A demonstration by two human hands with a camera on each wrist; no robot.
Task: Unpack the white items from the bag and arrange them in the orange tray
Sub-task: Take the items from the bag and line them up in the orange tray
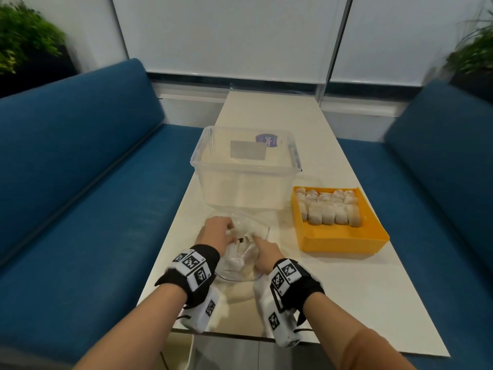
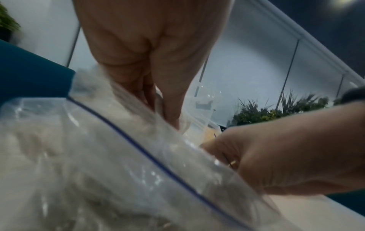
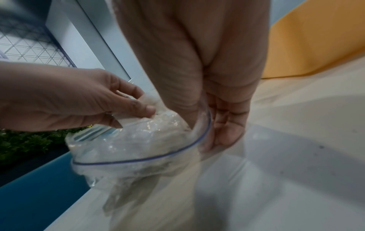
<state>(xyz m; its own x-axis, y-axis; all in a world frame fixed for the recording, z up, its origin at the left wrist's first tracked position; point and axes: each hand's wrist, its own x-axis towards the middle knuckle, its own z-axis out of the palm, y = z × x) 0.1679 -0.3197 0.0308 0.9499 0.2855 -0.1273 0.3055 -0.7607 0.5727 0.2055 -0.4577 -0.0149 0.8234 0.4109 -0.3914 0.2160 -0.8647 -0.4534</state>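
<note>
At the near counter (image 1: 333,276) edge, left of the orange tray (image 1: 344,236), the left hand (image 1: 217,231) pinches the clear zip bag (image 1: 241,259) mouth. Further right, the right hand (image 1: 266,253) fingers (image 3: 227,125) curl over its rim; best to hold the mouth wide. White items (image 1: 329,209) already line the tray.

The head view looks down and forward along the table (image 1: 333,263). Both wrist views sit close, facing the fingers, sharing the bag (image 2: 118,156).
</note>
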